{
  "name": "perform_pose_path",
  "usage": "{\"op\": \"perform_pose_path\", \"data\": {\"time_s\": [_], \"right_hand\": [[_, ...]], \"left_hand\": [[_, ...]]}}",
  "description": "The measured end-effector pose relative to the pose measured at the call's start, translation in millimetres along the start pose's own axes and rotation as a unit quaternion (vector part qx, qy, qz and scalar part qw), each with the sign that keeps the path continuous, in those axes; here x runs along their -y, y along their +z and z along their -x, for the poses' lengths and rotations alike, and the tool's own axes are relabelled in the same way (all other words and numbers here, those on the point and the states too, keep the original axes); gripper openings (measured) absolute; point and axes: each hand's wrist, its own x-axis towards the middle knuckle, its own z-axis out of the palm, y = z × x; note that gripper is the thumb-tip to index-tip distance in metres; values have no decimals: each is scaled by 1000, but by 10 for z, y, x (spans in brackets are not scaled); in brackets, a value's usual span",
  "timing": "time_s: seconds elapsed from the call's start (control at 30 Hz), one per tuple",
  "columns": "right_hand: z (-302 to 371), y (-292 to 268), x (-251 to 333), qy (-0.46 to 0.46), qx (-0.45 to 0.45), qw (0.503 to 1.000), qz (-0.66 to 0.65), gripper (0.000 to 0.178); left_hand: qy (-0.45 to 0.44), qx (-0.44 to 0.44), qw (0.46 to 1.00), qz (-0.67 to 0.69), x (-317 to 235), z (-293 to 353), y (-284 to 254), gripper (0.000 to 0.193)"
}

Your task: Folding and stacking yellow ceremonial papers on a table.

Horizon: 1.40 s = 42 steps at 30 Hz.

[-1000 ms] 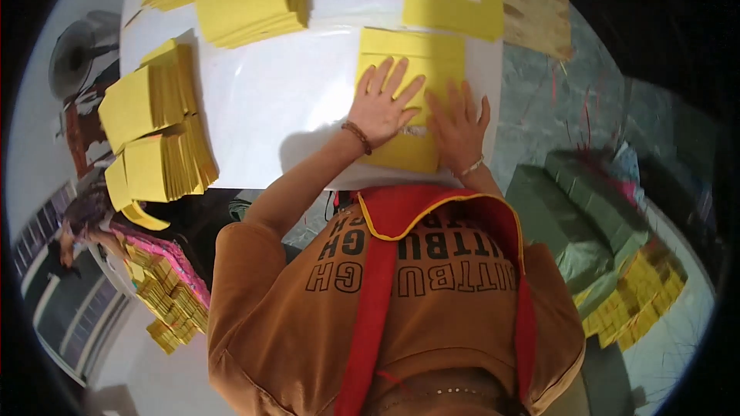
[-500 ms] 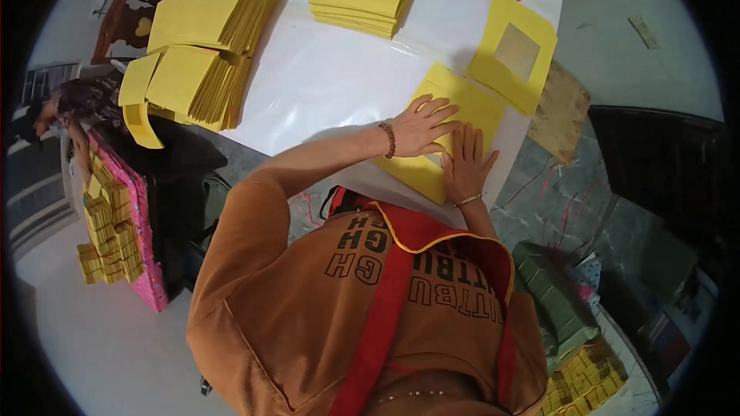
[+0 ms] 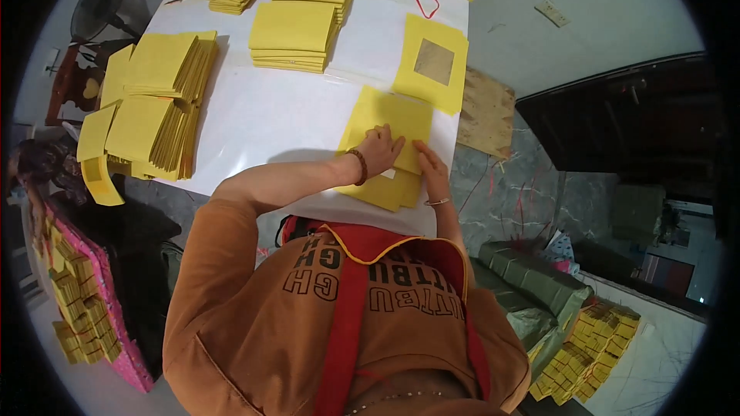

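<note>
In front of me on the white-topped table lies a yellow paper piece (image 3: 412, 115) with folded layers, like an envelope or bag. My left hand (image 3: 378, 152) rests on its middle, fingers bent down and drawn together against the paper. A small white patch shows just below that hand. At the right edge of the same piece, my right hand (image 3: 433, 169) touches the paper with its fingers stretched out. Just beyond lies a flat yellow sheet (image 3: 411, 81) bearing a grey-brown rectangle.
Stacks of folded yellow paper stand at the left (image 3: 158, 119) and far side (image 3: 289, 38) of the white table (image 3: 247, 127). A red cord (image 3: 424, 1) lies at the back. Green wrapped bundles (image 3: 524, 285) sit right of me. Another person (image 3: 50, 173) is at the far left.
My left hand's spread fingers have bent and drawn together on the paper. The right hand has slid off the paper's face to its right edge. The whole view has shifted.
</note>
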Motion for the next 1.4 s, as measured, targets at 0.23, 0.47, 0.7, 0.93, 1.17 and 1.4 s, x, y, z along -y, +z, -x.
{"op": "perform_pose_path", "data": {"time_s": [0.23, 0.47, 0.7, 0.93, 1.17, 1.4], "right_hand": [[250, 140, -49, 123, -360, 843, -381, 32], [213, 293, -152, 85, -399, 841, -356, 29], [107, 389, -100, 111, -410, 871, -248, 28], [114, 441, -148, 104, -407, 877, -235, 26], [122, 431, -194, 69, -409, 892, -180, 22], [-99, 223, 183, 158, -417, 859, -254, 22]], "left_hand": [[3, 14, 968, 249, 586, -11, -308, 48], [-125, -354, 922, 92, 2232, 515, -590, 54], [-176, -149, 972, 44, 2827, 669, 341, 52], [-160, -133, 978, 28, 2741, 598, 419, 46], [-182, 65, 977, 84, 2742, 578, 384, 56], [-227, 145, 959, 92, 2590, 575, 560, 85]]}}
